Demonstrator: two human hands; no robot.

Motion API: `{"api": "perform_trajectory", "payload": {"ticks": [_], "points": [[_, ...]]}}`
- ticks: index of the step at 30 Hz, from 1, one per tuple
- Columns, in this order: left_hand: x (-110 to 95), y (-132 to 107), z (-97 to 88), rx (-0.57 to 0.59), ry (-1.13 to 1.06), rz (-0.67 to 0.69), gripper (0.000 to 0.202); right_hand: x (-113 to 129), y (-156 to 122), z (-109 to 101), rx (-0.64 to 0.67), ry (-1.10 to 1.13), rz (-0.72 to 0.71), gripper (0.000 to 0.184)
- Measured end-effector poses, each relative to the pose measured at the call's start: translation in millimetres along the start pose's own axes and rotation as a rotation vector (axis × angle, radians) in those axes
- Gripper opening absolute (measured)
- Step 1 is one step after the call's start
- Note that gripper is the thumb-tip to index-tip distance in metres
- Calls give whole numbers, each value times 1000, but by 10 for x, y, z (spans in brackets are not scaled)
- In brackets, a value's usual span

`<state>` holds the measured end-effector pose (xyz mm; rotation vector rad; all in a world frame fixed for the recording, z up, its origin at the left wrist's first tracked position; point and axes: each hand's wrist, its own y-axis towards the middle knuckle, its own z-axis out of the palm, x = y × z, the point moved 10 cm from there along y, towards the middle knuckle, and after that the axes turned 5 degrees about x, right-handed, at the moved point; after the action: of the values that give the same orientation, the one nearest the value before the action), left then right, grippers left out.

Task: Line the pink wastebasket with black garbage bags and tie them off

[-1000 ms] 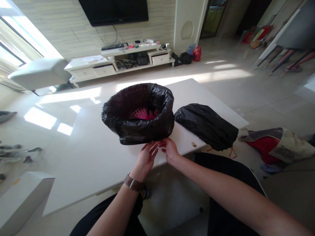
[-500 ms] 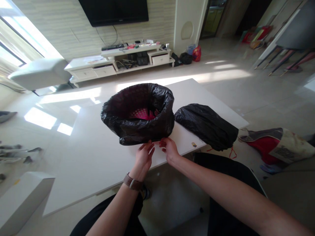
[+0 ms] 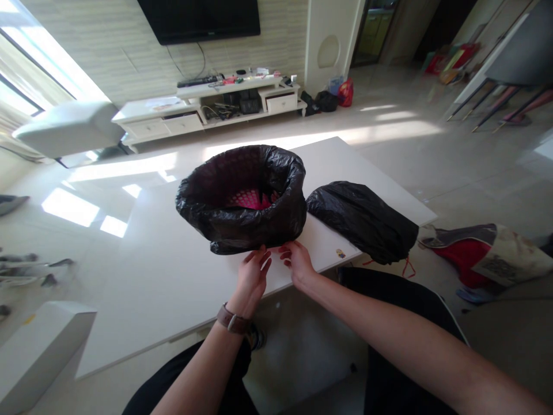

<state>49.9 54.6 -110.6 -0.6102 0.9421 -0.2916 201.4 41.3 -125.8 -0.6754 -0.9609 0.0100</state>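
A pink basket (image 3: pixel 248 199) with holes in its wall stands on the white table, lined with a black garbage bag (image 3: pixel 254 227) that is folded down over its rim and outside. My left hand (image 3: pixel 254 272), below a brown wristwatch, pinches the bag's lower edge at the front. Beside it my right hand (image 3: pixel 298 262) pinches the same edge a little to the right, its fingers curled. A thin reddish strip shows between the two hands at the hem. To the right lies a second black bag (image 3: pixel 363 222) with red drawstrings, partly over the table's edge.
The white table (image 3: pixel 151 288) reaches out in front of my legs. Beyond it stand a low TV cabinet (image 3: pixel 147 129) with clutter and a grey bench (image 3: pixel 71 129). A red and beige bag (image 3: pixel 488 256) lies on the floor at right, near a grey chair (image 3: pixel 518 60).
Almost nothing differs. Both hands stay at the bag's front edge, and the basket and its lining look the same apart from a very slight shift in the view.
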Motion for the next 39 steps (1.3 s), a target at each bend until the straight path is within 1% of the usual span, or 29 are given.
{"api": "perform_trajectory", "payload": {"ticks": [7,20,28,39], "points": [[14,-25,39,34,18,-8,13,8,-24,34,18,11,16,9],[-3,29,-32,-7,12,26,20,23,-17,15,7,5,13,9],[-28,60,-65,-11,8,45,20,-20,17,-30,-12,32,31,11],[-8,14,-7,6,20,8,20,-24,20,-6,-1,46,41,8]]}}
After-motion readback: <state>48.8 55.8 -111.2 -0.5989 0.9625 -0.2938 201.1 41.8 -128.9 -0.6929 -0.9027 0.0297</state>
